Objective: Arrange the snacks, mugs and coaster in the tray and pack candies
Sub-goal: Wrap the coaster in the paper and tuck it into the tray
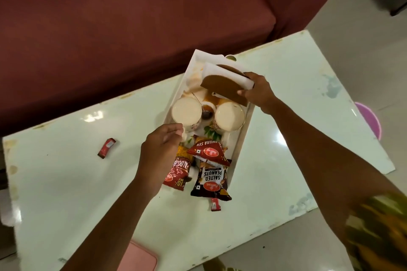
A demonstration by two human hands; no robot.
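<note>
a brown coaster (222, 90) is pinched in the right hand (256, 91) and held tilted over the far end of the tray (241, 138), probably so it can be slid behind the mugs (186, 110). the left mug's handle is gripped by the left hand (160, 149), likely to steady it. snacks (211, 179) are piled at the near end, and two candies (106, 148) are left on the desk (77, 182).

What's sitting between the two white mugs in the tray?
In the head view, a small dark-and-white cup with a thin spoon in it sits between the left mug and the right mug, inside the tray.
</note>
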